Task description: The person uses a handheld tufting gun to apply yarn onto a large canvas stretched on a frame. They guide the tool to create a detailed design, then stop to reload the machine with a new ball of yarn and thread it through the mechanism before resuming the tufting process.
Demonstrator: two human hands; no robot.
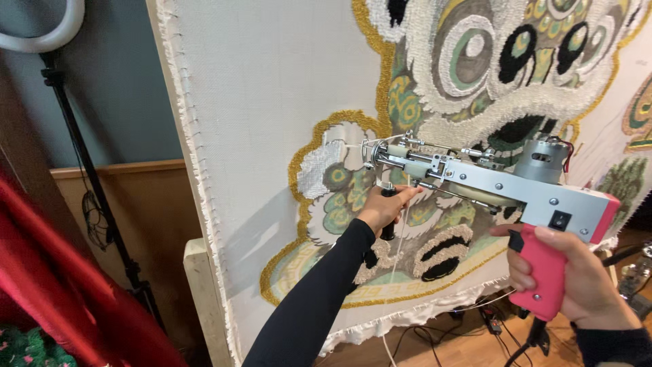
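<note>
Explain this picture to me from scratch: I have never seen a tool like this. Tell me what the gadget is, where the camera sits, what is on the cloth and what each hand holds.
There is one picture, taken by a camera worn on the person's head, looking along their arms.

The gadget is a tufting gun, a hand-held power tool that punches yarn into cloth. It has a metal body, a small motor on top and a pink grip.

The right hand holds that pink grip, with a finger at the trigger. The left hand, in a black sleeve, holds the black front handle under the tool's nose. The nose is at the cloth.

The cloth is pale fabric stretched upright on a wooden frame. A yarn picture of a lion-like mask in white, green, gold and black is partly filled in. A thin white yarn strand hangs beneath the tool.

A lamp stand is at the left.
</note>
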